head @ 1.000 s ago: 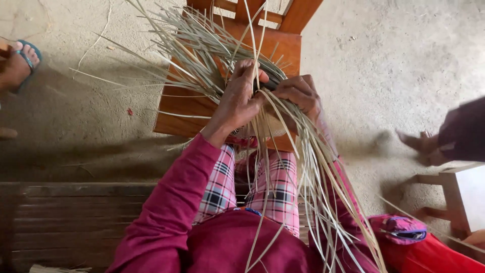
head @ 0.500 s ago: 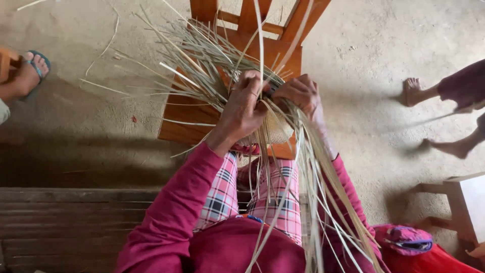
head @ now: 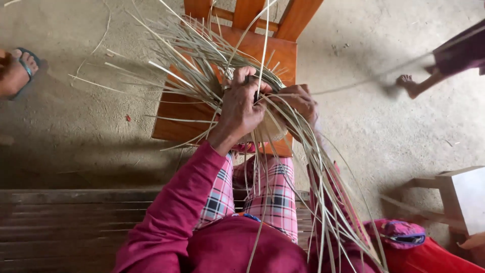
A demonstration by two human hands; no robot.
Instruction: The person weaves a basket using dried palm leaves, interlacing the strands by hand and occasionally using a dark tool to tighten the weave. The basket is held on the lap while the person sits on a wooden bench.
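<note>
A half-woven piece of pale reed strips (head: 202,55) lies on the seat of an orange wooden chair (head: 177,119) in front of me. Loose strip ends fan out to the upper left and trail down over my lap to the lower right. My left hand (head: 241,107) grips the strips at the woven centre, fingers curled over them. My right hand (head: 299,101) is just beside it, also closed on strips, partly hidden by them. I wear magenta sleeves and pink checked trousers (head: 262,194).
I sit on a dark slatted wooden bench (head: 60,222). Another person's sandalled foot (head: 17,71) is at the far left, and another person's bare foot (head: 410,85) at the upper right. A pale wooden stool (head: 462,194) and a pink pouch (head: 399,233) are at the lower right.
The view has drifted so the chair sits higher and more centred. The person at the upper right has stepped along. Both hands stay on the strips, shifting slightly.
</note>
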